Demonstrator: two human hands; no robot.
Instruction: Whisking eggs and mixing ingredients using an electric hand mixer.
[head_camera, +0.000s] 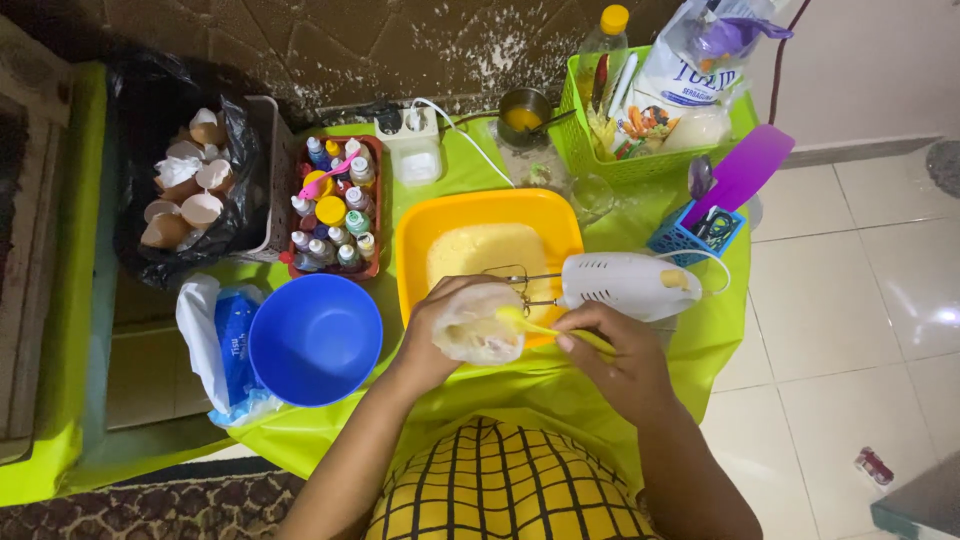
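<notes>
My left hand (432, 330) grips a clear plastic bag (478, 326) holding pale batter, at the near rim of a yellow square bowl (417, 232) of pale yellow batter. My right hand (615, 360) holds a yellow spatula (530, 322) whose tip is at the bag's mouth. A white hand mixer (625, 285) lies across the bowl's right rim, its beaters (512, 283) over the batter.
An empty blue bowl (315, 338) sits left, beside a tissue pack (222, 340). A red tray of small colouring bottles (337, 205), a black bag of eggshells (190, 190), a power strip (412, 135), a green basket (590, 150) and a purple spatula (745, 172) lie behind.
</notes>
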